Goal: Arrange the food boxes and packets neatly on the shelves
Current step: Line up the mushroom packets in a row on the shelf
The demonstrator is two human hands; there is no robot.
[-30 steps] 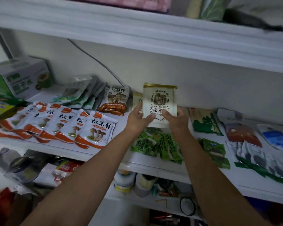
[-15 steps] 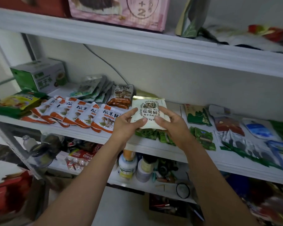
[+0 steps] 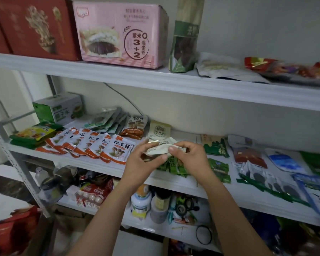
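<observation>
Currently held: a cream-white foil packet with a gold edge (image 3: 160, 147), tipped almost flat, above the front of the middle shelf.
Left hand (image 3: 141, 161): fingers curled, thumb and fingertips pinching the packet's left end.
Right hand (image 3: 191, 156): fingers curled round the packet's right end, thumb on top.
Middle shelf: a white board (image 3: 185, 184), packets laid along its length.
Beneath the hands: flat green plastic packets (image 3: 174, 168) at the shelf front, partly hidden by both hands.
Behind the hands: a second cream packet with a round mushroom print (image 3: 160, 130), standing near the back wall.
Left of the hands: a row of white-and-orange mushroom sachets (image 3: 92, 143), overlapping like tiles.
Far left, rear: a green-and-white cardboard box (image 3: 60, 108), upright.
Upper shelf: a pink cardboard carton printed "3+2" (image 3: 122, 34), standing at the shelf's front edge.
</observation>
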